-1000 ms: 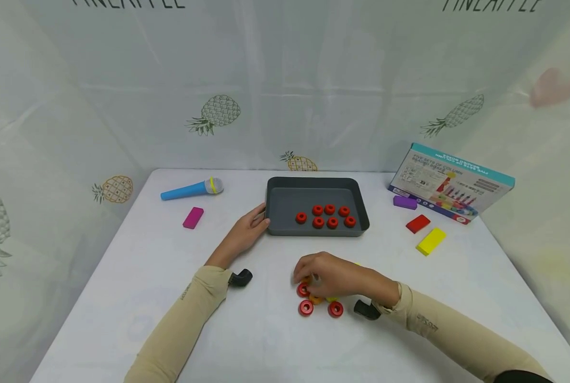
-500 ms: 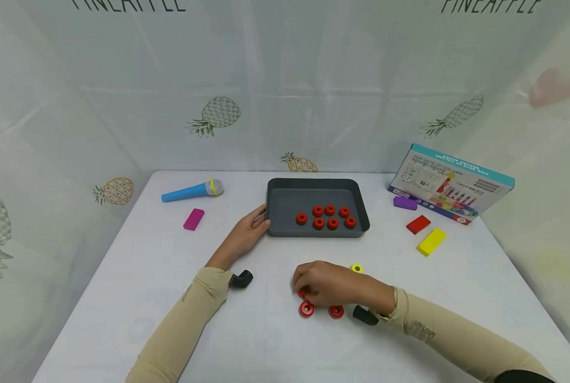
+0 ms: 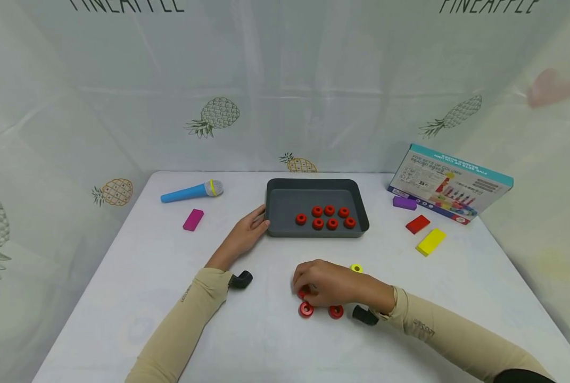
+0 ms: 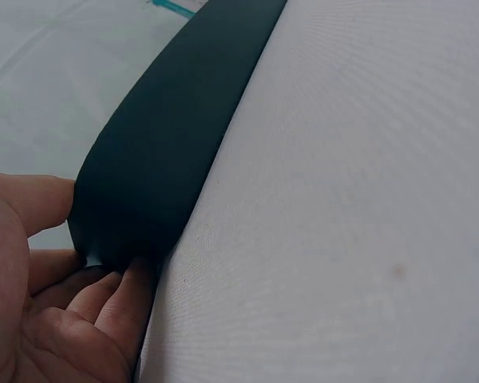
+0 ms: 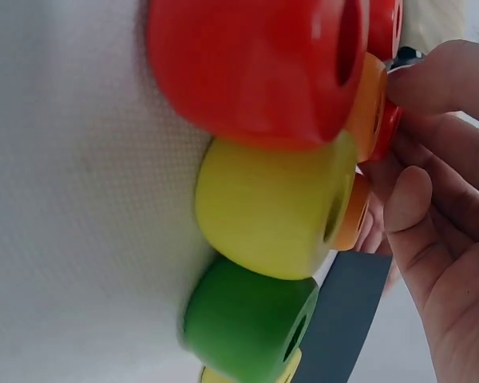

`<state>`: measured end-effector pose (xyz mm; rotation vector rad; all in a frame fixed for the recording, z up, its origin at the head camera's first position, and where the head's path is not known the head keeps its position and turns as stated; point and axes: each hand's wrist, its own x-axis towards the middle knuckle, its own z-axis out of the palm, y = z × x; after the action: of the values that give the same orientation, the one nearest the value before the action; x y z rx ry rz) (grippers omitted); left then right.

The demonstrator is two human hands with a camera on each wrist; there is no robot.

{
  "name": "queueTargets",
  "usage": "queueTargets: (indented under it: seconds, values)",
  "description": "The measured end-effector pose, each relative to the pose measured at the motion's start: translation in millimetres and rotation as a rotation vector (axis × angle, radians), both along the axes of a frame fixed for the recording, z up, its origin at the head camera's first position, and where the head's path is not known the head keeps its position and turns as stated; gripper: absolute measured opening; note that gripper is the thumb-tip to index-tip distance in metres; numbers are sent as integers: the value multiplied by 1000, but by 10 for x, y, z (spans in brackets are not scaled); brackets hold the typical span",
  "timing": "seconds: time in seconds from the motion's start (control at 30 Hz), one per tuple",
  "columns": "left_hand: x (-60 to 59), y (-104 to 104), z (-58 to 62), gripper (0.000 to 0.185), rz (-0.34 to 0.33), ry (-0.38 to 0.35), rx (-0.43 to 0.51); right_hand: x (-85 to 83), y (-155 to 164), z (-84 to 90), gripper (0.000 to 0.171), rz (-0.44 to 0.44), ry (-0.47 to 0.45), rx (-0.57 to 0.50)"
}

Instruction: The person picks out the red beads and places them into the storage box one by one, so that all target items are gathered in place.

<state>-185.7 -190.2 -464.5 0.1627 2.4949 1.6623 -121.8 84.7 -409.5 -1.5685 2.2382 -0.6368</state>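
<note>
Sorting step, judged: the right hand [image 3: 330, 287] is curling its fingers [image 5: 431, 231] around a red ring [image 3: 303, 292] among loose rings on the surface [image 3: 146, 266]; lifting it clear seems next. Beyond, the left hand [image 3: 244, 234] is gripping the dark tray [image 3: 285, 205] corner.

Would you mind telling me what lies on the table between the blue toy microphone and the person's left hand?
In the head view, a pink block lies between the blue toy microphone and the left hand; the rest is bare white table.
</note>
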Motion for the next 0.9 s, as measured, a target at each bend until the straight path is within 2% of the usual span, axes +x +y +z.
queueTargets:
  seconds: [0.4, 0.6, 0.9]
  values:
    - [-1, -6, -1, 62, 1, 0, -19, -91, 0, 154, 10, -45, -58, -44]
    - [0, -5, -8, 62, 3, 5, -5, -243, -38, 266, 13, -95, -61, -66]
    - [4, -1, -5, 62, 5, -12, 3, -522, -85, 367, 16, -147, 8, -159]
